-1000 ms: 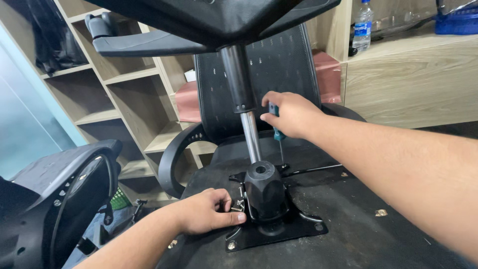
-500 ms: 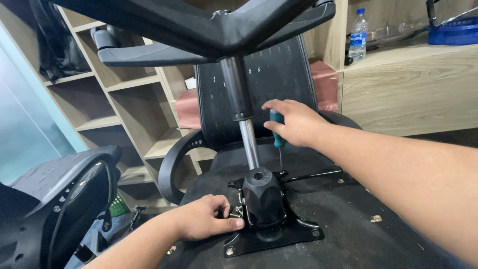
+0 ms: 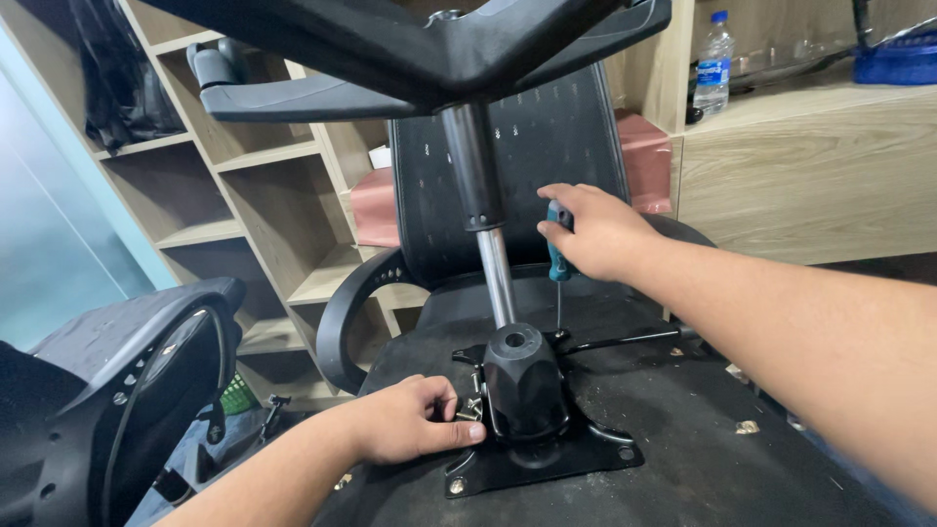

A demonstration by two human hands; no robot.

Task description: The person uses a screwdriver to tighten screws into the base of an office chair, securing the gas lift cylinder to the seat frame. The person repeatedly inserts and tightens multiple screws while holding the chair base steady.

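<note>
The right hand [image 3: 597, 232], closed around a teal-handled screwdriver [image 3: 557, 256], is seen raised slightly from a second ago, its tip held above the upturned chair's tilt mechanism [image 3: 532, 405], while a bolt [image 3: 467, 414] is pinched beside the mechanism by the left hand [image 3: 410, 429].

Under my left grip [image 3: 415, 429] the curled fingers hide whatever small part they pinch against the black mechanism housing [image 3: 525, 385]; I cannot tell what it is. Inside my right grip [image 3: 597, 232] most of the teal screwdriver handle [image 3: 556, 256] is covered, and below it the thin shaft [image 3: 558, 307] is too fine to show where its tip lands. Above both grips the chair base [image 3: 410, 49] runs off the top edge. My right forearm leaves the frame at right.
</note>
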